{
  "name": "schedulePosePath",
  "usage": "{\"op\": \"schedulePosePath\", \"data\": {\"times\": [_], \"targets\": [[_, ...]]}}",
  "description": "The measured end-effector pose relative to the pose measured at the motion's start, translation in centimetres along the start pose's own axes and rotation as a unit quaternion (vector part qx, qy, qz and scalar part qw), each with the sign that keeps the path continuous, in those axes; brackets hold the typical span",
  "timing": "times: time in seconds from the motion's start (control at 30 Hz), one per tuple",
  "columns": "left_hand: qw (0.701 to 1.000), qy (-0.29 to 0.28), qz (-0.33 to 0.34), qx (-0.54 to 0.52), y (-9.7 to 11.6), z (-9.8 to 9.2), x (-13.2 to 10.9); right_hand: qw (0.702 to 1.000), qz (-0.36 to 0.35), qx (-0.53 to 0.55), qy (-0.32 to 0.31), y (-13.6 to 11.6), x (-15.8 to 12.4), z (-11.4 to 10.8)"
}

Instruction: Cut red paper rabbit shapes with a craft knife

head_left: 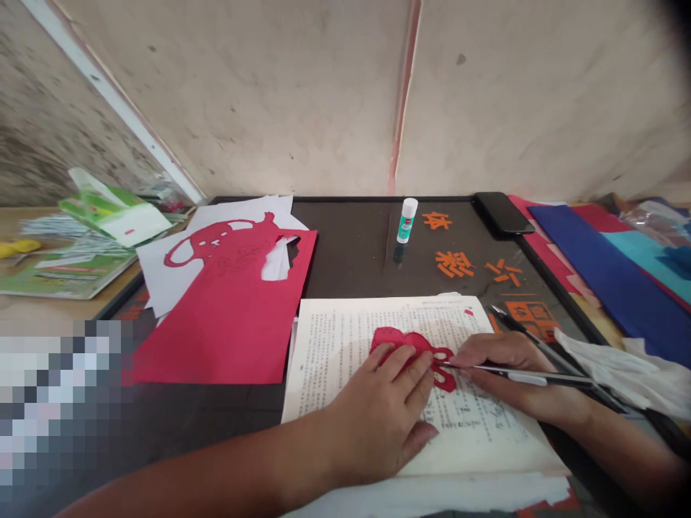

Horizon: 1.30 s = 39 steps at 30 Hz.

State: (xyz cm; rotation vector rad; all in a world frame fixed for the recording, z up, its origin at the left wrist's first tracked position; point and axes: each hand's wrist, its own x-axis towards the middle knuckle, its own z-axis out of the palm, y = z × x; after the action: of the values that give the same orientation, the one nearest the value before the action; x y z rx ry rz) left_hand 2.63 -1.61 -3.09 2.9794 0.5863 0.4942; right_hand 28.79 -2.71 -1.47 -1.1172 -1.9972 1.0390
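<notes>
my left hand (378, 410) lies flat and open, its fingers (402, 367) spread over a red paper cutout (402, 344), not gripping it, and it seems placed to pin the cutout against the open book (345, 338) beneath. my right hand (518, 374) is closed around a slim pen-like tool (512, 373), held as one holds a pen, with its tip at the cutout's right end; from here i can't tell whether it's a pen or a craft knife. the hands sit close together, leaving little free room around the cutout. just beyond my right hand lies a second dark pen-like tool (545, 345), beside a crumpled white cloth (620, 374) near the edge of the dark worktop (378, 205). farther out, orange paper characters (453, 262) are laid on the worktop, with a glue stick (407, 220) and a phone (502, 214) toward the far edge. to the left, a big red sheet (216, 338) with a shape cut out of it lies over white paper (162, 273).
</notes>
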Motion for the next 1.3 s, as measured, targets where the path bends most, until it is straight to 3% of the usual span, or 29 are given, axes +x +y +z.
{"op": "schedulePosePath", "data": {"times": [0.4, 0.6, 0.77, 1.0, 1.13, 1.3], "targets": [[1.000, -0.002, 0.002, -0.004, -0.1, 0.1, 0.1, 1.000, 0.004, 0.016, 0.011, 0.5, -0.4, -0.2], [1.000, 0.017, -0.002, -0.020, -0.2, 0.1, -0.1, 0.995, 0.066, 0.023, 0.075, 1.1, -0.6, -0.4], [0.998, -0.001, -0.042, -0.046, -0.3, -0.8, 0.1, 0.968, 0.116, 0.041, 0.219, 1.9, -0.9, 0.0], [0.999, -0.020, -0.039, -0.026, 0.3, -1.1, 0.4, 0.953, 0.125, 0.041, 0.271, 1.4, -1.1, 0.4], [1.000, 0.006, -0.018, -0.012, 0.3, -1.1, 0.2, 0.957, 0.115, 0.003, 0.266, 0.3, -0.8, 0.5], [0.998, 0.014, 0.055, -0.041, 0.2, -1.1, 0.1, 0.978, 0.083, -0.029, 0.187, -0.4, -1.0, 0.7]]}}
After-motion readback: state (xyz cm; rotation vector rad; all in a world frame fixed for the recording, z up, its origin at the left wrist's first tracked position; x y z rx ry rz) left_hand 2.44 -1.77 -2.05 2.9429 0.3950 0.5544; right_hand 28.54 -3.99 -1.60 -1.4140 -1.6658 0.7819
